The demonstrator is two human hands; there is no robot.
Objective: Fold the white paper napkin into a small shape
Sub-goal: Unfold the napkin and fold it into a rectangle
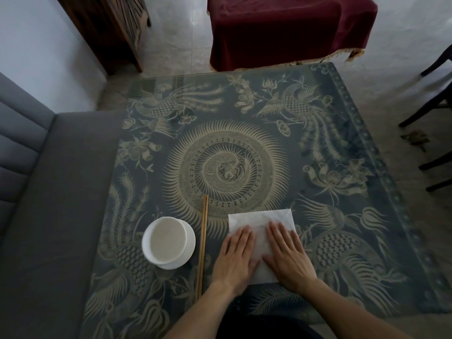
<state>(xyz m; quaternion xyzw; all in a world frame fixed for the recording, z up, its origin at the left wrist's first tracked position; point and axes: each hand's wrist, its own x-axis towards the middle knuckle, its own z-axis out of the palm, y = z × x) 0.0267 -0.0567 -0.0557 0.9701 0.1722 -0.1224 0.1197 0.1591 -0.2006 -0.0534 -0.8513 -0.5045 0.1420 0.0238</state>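
We pressed our left hand (236,255) and right hand (287,256), fingers straight and flat, on the white paper napkin (259,222) lying on the patterned table (244,118); folding seemed barely begun, with the small shape left to make.

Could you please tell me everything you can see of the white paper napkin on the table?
The white paper napkin looks thin, soft and slightly creased. It lies flat on the patterned table, at its near edge, right of the chopsticks. Its far right corner looks clipped or turned under. The left hand and right hand press flat on its near half, fingers straight, covering much of it.
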